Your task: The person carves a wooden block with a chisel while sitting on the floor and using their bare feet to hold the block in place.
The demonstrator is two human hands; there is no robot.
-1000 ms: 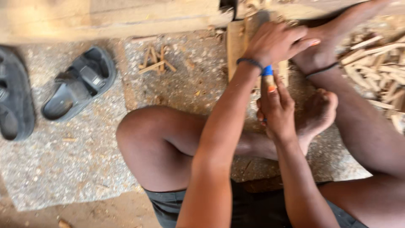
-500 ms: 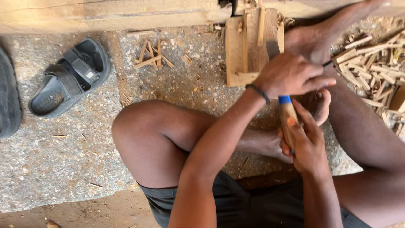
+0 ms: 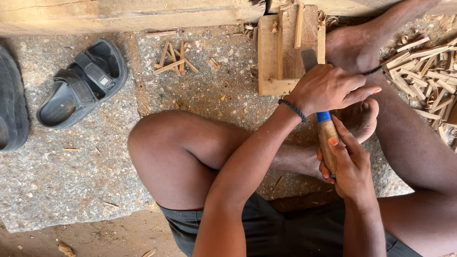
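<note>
Fingers of both hands clamp a chisel, its blade seemingly hidden beneath them.

An open-floor woodworking spot: a person sits cross-legged on rough stone slabs with bare dirt at the near edge. Wood shavings and split sticks pile at the far right, small offcuts lie far centre, a wooden block rests against a timber beam, and a dark sandal sits to the left.
</note>
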